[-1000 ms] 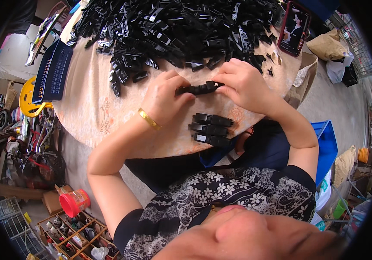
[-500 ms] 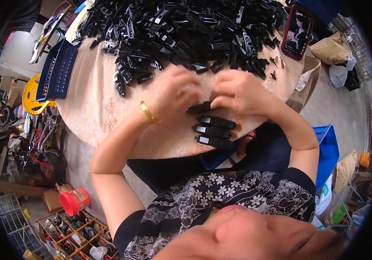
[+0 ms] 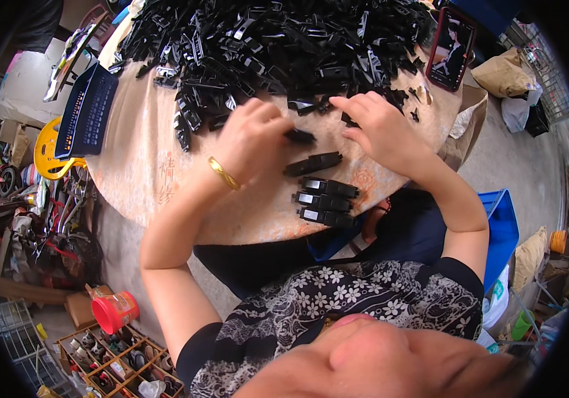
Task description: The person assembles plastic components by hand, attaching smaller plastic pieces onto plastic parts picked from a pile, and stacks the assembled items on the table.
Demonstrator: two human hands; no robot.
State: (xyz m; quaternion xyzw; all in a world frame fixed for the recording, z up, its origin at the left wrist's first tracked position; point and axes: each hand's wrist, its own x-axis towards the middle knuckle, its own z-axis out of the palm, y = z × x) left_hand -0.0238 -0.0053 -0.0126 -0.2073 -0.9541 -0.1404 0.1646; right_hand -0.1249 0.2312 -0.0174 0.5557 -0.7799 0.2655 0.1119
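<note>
My left hand [image 3: 252,136] has its fingers closed around one end of a small black plastic part [image 3: 299,136], which points out to the right. My right hand [image 3: 382,131] is at the near edge of a large heap of black plastic parts [image 3: 271,50]. Its fingers are apart and nothing shows in them. Just below the hands, a single long black part [image 3: 313,163] lies tilted on the tablecloth. Closer to me, three similar black parts [image 3: 325,200] are lined up side by side.
The heap covers the far half of the round table with a patterned cloth [image 3: 132,192]. A phone [image 3: 452,50] stands at the right. A dark blue basket [image 3: 85,109] sits on a yellow stool [image 3: 47,146] to the left. A blue bin [image 3: 502,225] stands right of my lap.
My right hand has left the single black part and moved up toward the heap with its fingers spread. A black part now shows clearly in my left hand.
</note>
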